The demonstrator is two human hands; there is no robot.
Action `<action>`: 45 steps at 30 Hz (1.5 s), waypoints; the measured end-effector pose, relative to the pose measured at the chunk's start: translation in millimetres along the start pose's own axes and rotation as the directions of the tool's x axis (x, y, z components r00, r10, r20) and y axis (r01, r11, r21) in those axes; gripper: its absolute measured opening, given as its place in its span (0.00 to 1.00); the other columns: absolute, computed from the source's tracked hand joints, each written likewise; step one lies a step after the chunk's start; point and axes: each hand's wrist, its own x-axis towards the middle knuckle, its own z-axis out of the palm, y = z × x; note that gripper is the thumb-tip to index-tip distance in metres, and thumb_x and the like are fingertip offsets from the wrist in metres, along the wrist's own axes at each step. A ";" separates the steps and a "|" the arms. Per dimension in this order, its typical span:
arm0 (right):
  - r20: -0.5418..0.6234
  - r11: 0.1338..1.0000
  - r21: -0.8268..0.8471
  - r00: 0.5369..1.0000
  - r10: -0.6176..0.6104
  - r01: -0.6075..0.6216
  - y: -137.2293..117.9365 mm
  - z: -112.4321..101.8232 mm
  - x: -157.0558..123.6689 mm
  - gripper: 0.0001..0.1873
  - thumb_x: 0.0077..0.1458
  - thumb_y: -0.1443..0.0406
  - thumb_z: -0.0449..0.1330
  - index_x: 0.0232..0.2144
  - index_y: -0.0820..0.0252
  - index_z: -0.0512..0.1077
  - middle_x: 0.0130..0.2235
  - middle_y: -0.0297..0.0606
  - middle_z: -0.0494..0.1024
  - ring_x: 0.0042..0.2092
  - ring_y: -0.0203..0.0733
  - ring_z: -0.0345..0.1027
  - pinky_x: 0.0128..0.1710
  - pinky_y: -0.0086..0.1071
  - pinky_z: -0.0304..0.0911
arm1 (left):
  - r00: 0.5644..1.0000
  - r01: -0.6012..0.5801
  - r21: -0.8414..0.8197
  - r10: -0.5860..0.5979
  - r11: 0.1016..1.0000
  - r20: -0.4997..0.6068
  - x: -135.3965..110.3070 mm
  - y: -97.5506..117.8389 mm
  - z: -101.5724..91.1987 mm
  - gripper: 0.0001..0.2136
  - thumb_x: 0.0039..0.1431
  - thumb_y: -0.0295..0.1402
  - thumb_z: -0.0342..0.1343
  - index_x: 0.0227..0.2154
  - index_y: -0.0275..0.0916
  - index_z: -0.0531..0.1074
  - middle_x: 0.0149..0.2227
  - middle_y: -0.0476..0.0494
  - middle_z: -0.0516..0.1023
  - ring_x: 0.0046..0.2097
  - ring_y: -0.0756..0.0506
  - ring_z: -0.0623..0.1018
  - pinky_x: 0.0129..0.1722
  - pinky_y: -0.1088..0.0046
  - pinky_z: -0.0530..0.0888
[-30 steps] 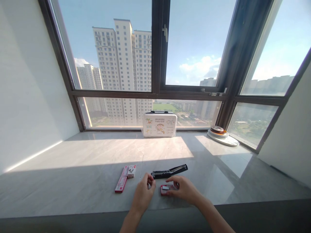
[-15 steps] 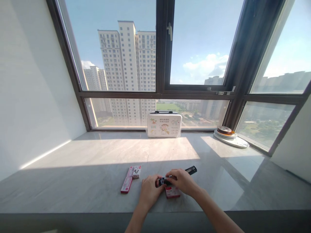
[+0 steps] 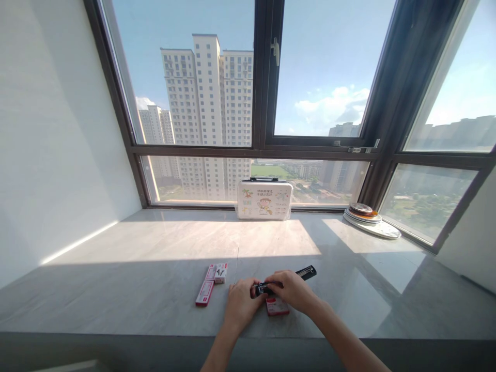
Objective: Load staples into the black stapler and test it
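A black stapler (image 3: 308,272) lies slantwise between my hands, its far arm sticking out to the upper right past my right hand. My left hand (image 3: 242,300) is closed around its near left end. Bent over the middle of it is my right hand (image 3: 291,290), thumb and fingers pinched on the stapler; whether a small part is between them I cannot make out. Just below the stapler, under my hands, a red and white box (image 3: 278,308) rests on the sill.
Two flat pink and white boxes (image 3: 204,293) and a small white staple box (image 3: 220,273) sit together on the marble sill (image 3: 155,289), left of my hands. A white case (image 3: 264,202) stands against the window. Stacked plates or discs (image 3: 366,218) lie in the right corner.
The view has shifted slightly, so everything appears a little further right. Both hands keep their hold on the stapler, with only slight finger movement.
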 end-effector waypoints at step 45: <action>-0.240 0.844 0.369 0.837 0.491 -0.389 24.2 54.5 0.5 0.15 0.53 0.55 0.61 0.26 0.60 0.79 0.24 0.38 0.80 0.29 0.42 0.73 0.26 0.27 0.58 | 0.996 -0.074 -0.366 0.051 0.928 -0.072 -0.7 -4.2 5.3 0.09 0.60 0.39 0.57 0.39 0.44 0.79 0.38 0.46 0.82 0.39 0.43 0.80 0.41 0.71 0.73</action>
